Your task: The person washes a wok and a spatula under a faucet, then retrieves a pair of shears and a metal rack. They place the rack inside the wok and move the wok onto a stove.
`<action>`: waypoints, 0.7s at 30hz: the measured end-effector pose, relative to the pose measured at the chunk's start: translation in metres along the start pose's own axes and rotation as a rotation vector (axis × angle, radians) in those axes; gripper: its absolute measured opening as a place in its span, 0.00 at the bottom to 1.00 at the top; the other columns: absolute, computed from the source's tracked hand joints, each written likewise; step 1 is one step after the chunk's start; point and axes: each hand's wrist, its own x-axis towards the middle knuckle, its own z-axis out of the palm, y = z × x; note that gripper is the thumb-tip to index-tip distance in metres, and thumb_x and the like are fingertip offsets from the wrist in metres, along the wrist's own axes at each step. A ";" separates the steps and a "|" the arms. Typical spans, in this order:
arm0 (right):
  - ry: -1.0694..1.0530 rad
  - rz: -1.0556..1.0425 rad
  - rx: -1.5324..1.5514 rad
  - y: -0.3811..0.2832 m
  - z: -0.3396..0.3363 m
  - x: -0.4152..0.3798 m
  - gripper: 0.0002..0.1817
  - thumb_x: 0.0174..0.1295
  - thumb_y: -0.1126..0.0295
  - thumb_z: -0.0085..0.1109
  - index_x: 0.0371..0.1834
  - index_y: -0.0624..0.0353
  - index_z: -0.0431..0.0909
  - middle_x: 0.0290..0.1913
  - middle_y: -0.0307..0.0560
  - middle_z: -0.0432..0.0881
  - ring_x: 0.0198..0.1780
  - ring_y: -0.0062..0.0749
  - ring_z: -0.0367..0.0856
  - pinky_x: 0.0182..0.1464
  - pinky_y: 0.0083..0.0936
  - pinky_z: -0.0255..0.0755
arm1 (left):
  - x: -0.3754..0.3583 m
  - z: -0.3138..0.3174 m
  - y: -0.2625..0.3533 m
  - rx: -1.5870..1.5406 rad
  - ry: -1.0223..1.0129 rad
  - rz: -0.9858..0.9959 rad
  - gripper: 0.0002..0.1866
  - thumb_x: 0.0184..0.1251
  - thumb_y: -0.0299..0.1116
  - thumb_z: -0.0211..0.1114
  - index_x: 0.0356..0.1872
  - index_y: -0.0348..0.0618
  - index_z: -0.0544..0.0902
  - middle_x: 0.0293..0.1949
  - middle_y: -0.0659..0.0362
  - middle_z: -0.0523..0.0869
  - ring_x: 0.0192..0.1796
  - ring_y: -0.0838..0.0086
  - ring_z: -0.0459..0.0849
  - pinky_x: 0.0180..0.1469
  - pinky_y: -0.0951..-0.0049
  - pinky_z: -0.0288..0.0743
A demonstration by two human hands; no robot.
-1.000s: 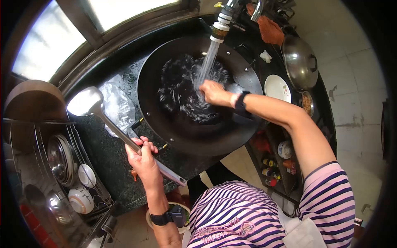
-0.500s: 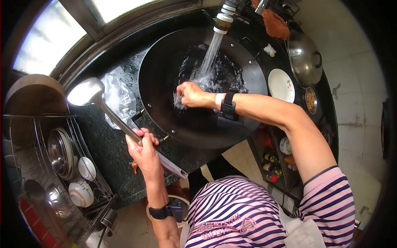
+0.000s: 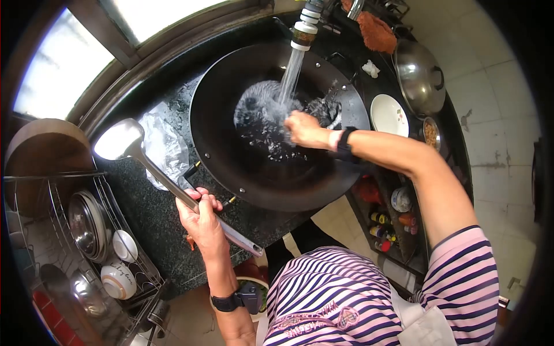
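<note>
A large dark wok (image 3: 277,190) lies under a faucet (image 3: 304,32), and water streams down into it. My right hand (image 3: 307,129) is inside the wok beside the stream, fingers curled and pressed together; what they hold is blurred. Water ripples around it. My left hand (image 3: 203,216) is closed round the handle of a metal ladle (image 3: 121,140), whose bowl points up and left. That hand is next to the wok's handle at the wok's lower left edge.
Left of the wok lie a clear plastic bag (image 3: 164,144) and a dish rack (image 3: 109,190) with bowls. At right are a white plate (image 3: 388,115), a metal lid (image 3: 416,78), a small bowl of food (image 3: 430,134) and a brown cloth (image 3: 376,33).
My right hand has moved to the right across the wok, and the swirling water has shifted. My left hand stays on the ladle, nearly unmoved.
</note>
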 end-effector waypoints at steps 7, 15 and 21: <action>-0.133 -0.195 0.287 -0.063 -0.010 -0.031 0.09 0.37 0.79 0.53 0.24 0.61 0.79 0.30 0.56 0.79 0.39 0.51 0.78 0.40 0.40 0.71 | 0.003 0.001 0.002 0.007 -0.011 -0.004 0.09 0.62 0.18 0.52 0.37 0.44 0.66 0.34 0.59 0.72 0.29 0.80 0.71 0.31 0.79 0.68; 0.033 -0.007 0.736 -0.048 0.034 0.045 0.07 0.38 0.74 0.53 0.24 0.61 0.77 0.24 0.57 0.77 0.31 0.52 0.78 0.33 0.43 0.68 | 0.002 0.001 0.000 0.012 -0.008 0.000 0.09 0.62 0.17 0.52 0.37 0.44 0.66 0.35 0.60 0.72 0.29 0.80 0.70 0.31 0.79 0.68; -0.353 -0.290 0.531 -0.072 -0.018 -0.039 0.12 0.37 0.77 0.50 0.29 0.60 0.78 0.32 0.55 0.78 0.39 0.50 0.77 0.42 0.39 0.70 | 0.002 0.003 0.003 -0.027 0.010 -0.012 0.09 0.62 0.16 0.51 0.36 0.44 0.65 0.35 0.59 0.72 0.27 0.80 0.71 0.29 0.79 0.68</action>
